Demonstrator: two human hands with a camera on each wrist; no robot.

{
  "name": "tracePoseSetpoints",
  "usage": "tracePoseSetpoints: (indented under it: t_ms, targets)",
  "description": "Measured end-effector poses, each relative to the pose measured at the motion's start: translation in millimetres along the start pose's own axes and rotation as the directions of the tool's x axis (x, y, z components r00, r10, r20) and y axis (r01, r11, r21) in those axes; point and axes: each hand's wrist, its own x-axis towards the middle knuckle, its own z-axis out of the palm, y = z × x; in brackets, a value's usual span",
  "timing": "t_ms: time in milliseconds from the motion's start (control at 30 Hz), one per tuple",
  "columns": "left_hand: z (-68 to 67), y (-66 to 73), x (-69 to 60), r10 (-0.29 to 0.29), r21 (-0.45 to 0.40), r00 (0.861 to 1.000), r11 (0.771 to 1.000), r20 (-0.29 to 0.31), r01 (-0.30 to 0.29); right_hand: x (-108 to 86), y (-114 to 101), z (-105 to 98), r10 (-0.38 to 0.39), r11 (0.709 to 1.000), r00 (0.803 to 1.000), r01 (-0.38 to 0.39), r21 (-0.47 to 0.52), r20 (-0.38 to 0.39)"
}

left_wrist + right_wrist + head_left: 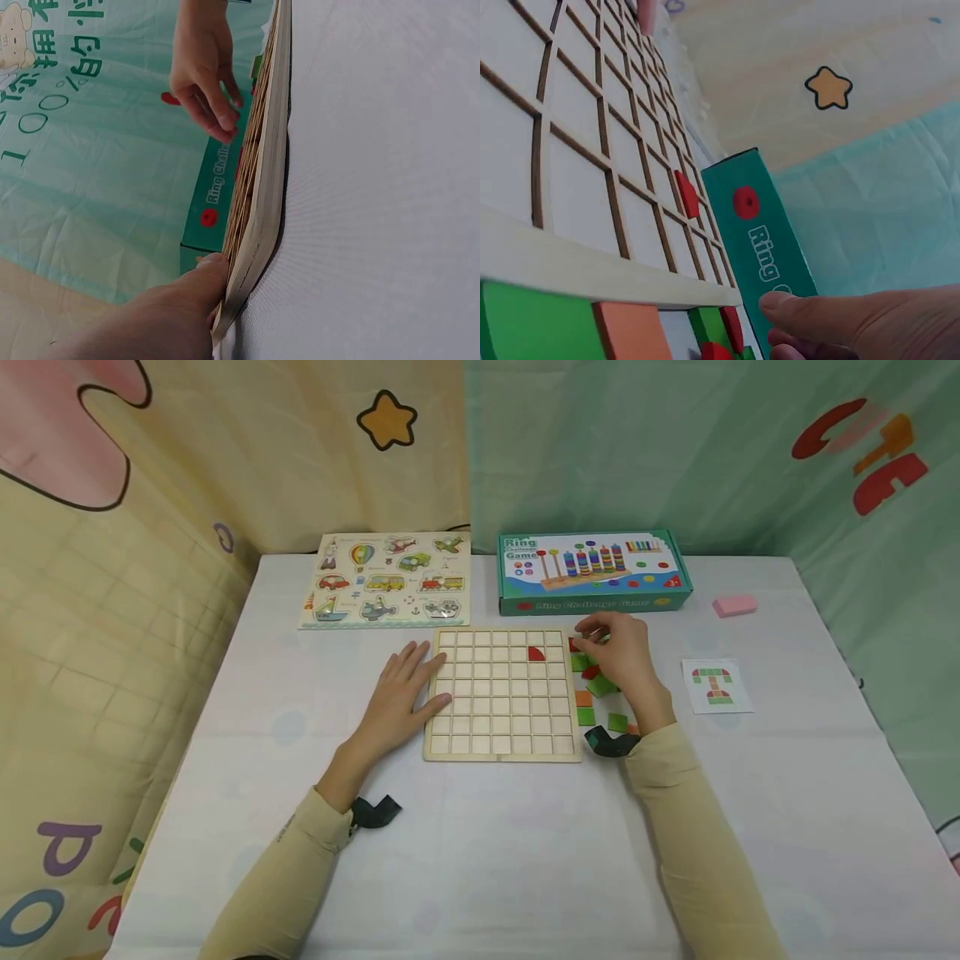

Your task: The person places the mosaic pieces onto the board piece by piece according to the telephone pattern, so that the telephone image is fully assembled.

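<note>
A wooden grid board (502, 758) lies on the table, with one red quarter-circle tile (536, 653) in a cell near its upper right. My left hand (401, 693) rests at the board's left edge, fingers spread, the thumb and index finger reaching over the frame. Over a loose group of tiles beside the board's right edge hovers my right hand (618, 652), fingers bent downward. Near its fingertips is a red tile (573, 644); no tile shows between the fingers. Green tiles (586, 717) and an orange tile (583, 698) lie below, some partly hidden by the hand.
A picture card (716, 686) with a coloured tile pattern lies to the right. Behind the board are a vehicle puzzle (386, 578) and a green Ring Challenge Game box (594, 572). A pink block (735, 605) sits at the back right. Curtains stand behind the table.
</note>
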Motion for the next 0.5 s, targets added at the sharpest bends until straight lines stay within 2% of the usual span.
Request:
tracePoseSetpoints:
  t_ms: [167,500]
  targets:
    - [-0.7,-0.7,-1.1,0.002,-0.001,1.0,1.0,-0.007,-0.002,3.0,5.3,5.5,0.004,1.0,0.998,-0.002,-0.026,0.066]
    - [-0.7,0.2,0.2,-0.002,-0.001,1.0,1.0,-0.002,0.002,2.4,8.3,8.4,-0.002,0.999,0.996,0.006,-0.043,0.092]
